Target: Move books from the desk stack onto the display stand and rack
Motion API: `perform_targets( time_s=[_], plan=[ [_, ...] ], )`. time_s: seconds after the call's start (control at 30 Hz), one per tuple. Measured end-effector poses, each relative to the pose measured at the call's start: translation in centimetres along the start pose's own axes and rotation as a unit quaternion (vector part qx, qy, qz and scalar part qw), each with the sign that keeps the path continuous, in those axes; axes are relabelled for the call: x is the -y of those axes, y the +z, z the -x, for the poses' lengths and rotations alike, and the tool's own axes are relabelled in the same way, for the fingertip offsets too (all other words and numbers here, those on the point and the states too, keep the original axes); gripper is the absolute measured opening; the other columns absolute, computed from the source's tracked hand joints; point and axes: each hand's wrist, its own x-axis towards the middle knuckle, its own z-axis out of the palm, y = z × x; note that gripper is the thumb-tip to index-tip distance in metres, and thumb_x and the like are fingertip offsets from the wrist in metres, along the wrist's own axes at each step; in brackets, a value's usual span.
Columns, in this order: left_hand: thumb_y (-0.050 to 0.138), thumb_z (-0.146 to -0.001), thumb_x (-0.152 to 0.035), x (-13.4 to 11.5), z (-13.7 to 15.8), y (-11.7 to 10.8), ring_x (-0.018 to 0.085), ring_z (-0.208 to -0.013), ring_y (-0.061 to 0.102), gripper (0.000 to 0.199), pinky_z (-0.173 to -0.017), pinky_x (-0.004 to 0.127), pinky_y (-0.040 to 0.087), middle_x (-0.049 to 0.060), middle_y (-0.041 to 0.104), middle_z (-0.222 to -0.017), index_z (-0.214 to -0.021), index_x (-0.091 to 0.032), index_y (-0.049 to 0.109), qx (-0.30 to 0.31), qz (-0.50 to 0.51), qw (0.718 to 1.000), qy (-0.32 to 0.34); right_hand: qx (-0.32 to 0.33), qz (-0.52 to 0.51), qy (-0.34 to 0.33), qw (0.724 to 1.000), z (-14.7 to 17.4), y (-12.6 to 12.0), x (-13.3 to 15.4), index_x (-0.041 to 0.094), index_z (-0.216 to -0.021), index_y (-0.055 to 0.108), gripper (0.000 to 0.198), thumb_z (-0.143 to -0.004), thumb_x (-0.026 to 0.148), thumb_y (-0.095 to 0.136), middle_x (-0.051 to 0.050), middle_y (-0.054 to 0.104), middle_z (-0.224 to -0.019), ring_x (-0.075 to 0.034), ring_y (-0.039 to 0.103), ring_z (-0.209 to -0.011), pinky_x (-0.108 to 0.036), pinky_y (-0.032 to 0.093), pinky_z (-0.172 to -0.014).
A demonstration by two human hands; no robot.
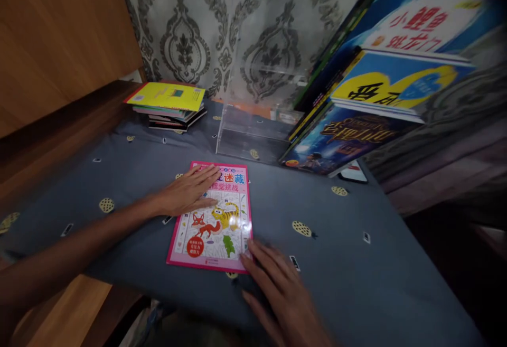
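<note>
A pink-bordered children's book (232, 233) lies flat and closed on the table, its cover printed with a fox, a striped cat and Chinese characters. My left hand (188, 191) rests across the upper left of the cover, fingers stretched out, hiding part of the title. At the lower right edge of the book, my right hand (279, 283) touches the corner with its fingertips. Its fingers are extended and apart, and it grips nothing.
A blue-grey tablecloth (325, 278) with pineapple prints covers the table. At the back left sits a stack of books (170, 99), yellow on top. A clear acrylic stand (253, 143) holds several upright books (340, 136) at right. Behind them lies a phone (354, 172).
</note>
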Motion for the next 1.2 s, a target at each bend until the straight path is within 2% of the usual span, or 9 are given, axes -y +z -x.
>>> perform_targets(
  time_s=[0.1, 0.27, 0.43, 0.57, 0.7, 0.87, 1.03, 1.2],
  plan=[
    [0.026, -0.105, -0.057, 0.3, 0.0, 0.3, 0.024, -0.155, 0.015, 0.07, -0.125, 0.043, 0.012, 0.016, 0.021, -0.165, -0.16, -0.016, 0.014, -0.002, -0.01, 1.0, -0.004, 0.0, 0.012, 0.012, 1.0, -1.0, 0.4, -0.8, 0.02, -0.137, 0.058, 0.044, -0.094, 0.031, 0.059, -0.013, 0.057, -0.145, -0.032, 0.055, -0.133, -0.051, 0.06, -0.097],
    [0.03, -0.104, -0.057, 2.0, -1.1, 0.1, 0.024, -0.153, 0.02, 0.069, -0.124, 0.042, 0.019, 0.015, 0.026, -0.164, -0.159, -0.017, 0.018, -0.02, -0.015, 1.0, 0.013, 0.012, -0.007, 0.016, 1.0, -3.2, 0.9, -2.0, 0.023, -0.138, 0.058, 0.042, -0.096, 0.025, 0.058, -0.011, 0.059, -0.144, -0.03, 0.054, -0.132, -0.048, 0.059, -0.1],
    [0.035, -0.103, -0.056, 3.9, -2.7, -0.3, 0.024, -0.15, 0.031, 0.064, -0.121, 0.042, 0.027, 0.014, 0.036, -0.16, -0.155, -0.019, 0.03, -0.058, -0.016, 0.998, 0.016, 0.02, 0.004, 0.016, 1.0, -5.4, 0.8, -2.7, 0.019, -0.134, 0.06, 0.042, -0.093, 0.026, 0.065, -0.014, 0.059, -0.141, -0.032, 0.056, -0.126, -0.05, 0.059, -0.099],
    [0.038, -0.104, -0.052, 4.5, -3.2, -0.4, 0.024, -0.146, 0.038, 0.056, -0.121, 0.047, 0.028, 0.011, 0.045, -0.155, -0.15, -0.02, 0.041, -0.081, 0.012, 0.997, 0.003, 0.0, -0.001, 0.008, 1.0, -6.4, 0.9, -3.2, 0.016, -0.13, 0.061, 0.047, -0.087, 0.03, 0.074, -0.015, 0.063, -0.134, -0.032, 0.058, -0.119, -0.05, 0.06, -0.093],
    [0.039, -0.103, -0.05, 4.4, -2.6, -0.3, 0.026, -0.143, 0.044, 0.051, -0.121, 0.051, 0.03, 0.011, 0.051, -0.151, -0.143, -0.02, 0.05, -0.127, 0.055, 0.99, -0.043, -0.01, -0.013, -0.003, 1.0, -6.4, 1.1, -3.5, 0.014, -0.13, 0.059, 0.052, -0.085, 0.033, 0.076, -0.016, 0.063, -0.132, -0.032, 0.056, -0.117, -0.051, 0.059, -0.093],
    [0.036, -0.103, -0.051, 3.9, -0.7, -0.2, 0.026, -0.133, 0.055, 0.051, -0.114, 0.047, 0.042, 0.01, 0.059, -0.143, -0.14, -0.019, 0.052, -0.172, 0.107, 0.969, -0.142, -0.005, -0.05, 0.004, 0.999, -6.1, 0.7, -3.6, 0.015, -0.133, 0.057, 0.051, -0.088, 0.033, 0.073, -0.015, 0.06, -0.136, -0.032, 0.052, -0.121, -0.051, 0.055, -0.099],
    [0.037, -0.102, -0.053, 3.7, 0.1, 0.0, 0.028, -0.138, 0.049, 0.054, -0.117, 0.051, 0.039, 0.013, 0.054, -0.148, -0.138, -0.017, 0.052, -0.158, 0.048, 0.979, -0.122, -0.013, -0.105, 0.006, 0.994, -5.9, 0.5, -3.7, 0.017, -0.132, 0.057, 0.044, -0.092, 0.03, 0.067, -0.014, 0.059, -0.136, -0.03, 0.05, -0.123, -0.049, 0.054, -0.101],
    [0.039, -0.102, -0.045, 3.1, -0.3, -0.3, 0.029, -0.13, 0.055, 0.045, -0.11, 0.053, 0.045, 0.013, 0.059, -0.141, -0.134, -0.018, 0.056, -0.163, -0.056, 0.98, -0.099, -0.02, -0.167, 0.045, 0.985, -5.8, 0.6, -4.5, 0.019, -0.135, 0.056, 0.044, -0.094, 0.033, 0.062, -0.013, 0.056, -0.14, -0.028, 0.052, -0.124, -0.049, 0.051, -0.105]
  ],
)
